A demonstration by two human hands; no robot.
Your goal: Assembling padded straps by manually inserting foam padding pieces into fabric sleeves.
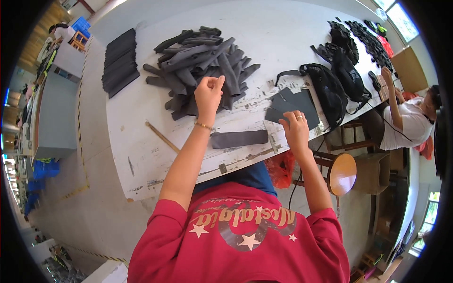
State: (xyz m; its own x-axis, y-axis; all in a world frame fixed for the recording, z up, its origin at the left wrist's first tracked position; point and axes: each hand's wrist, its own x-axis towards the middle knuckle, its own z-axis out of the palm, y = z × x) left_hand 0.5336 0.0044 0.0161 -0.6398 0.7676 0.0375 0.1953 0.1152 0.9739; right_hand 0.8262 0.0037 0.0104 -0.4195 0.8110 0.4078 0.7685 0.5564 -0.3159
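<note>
My left hand (209, 96) is over the near side of a heaped pile of dark grey fabric strips (188, 59), its thumb and index finger pressed together. Whether a strip is between those fingertips I cannot make out. Flat dark grey fabric pieces (302, 104) lie overlapping to the right. On their near left edge rests my right hand (296, 132), a ring on one finger, fingers bent but apart, gripping nothing visible. Between my forearms, near the table's front edge, a single folded dark grey strip (240, 139) lies flat.
A neat row of dark folded pieces (120, 61) lies at the far left of the white table (141, 118). A wooden stick (161, 136) lies left of my forearm. Black bags (325, 92) sit at the right, near a seated co-worker (406, 118). A stool (342, 174) stands below.
</note>
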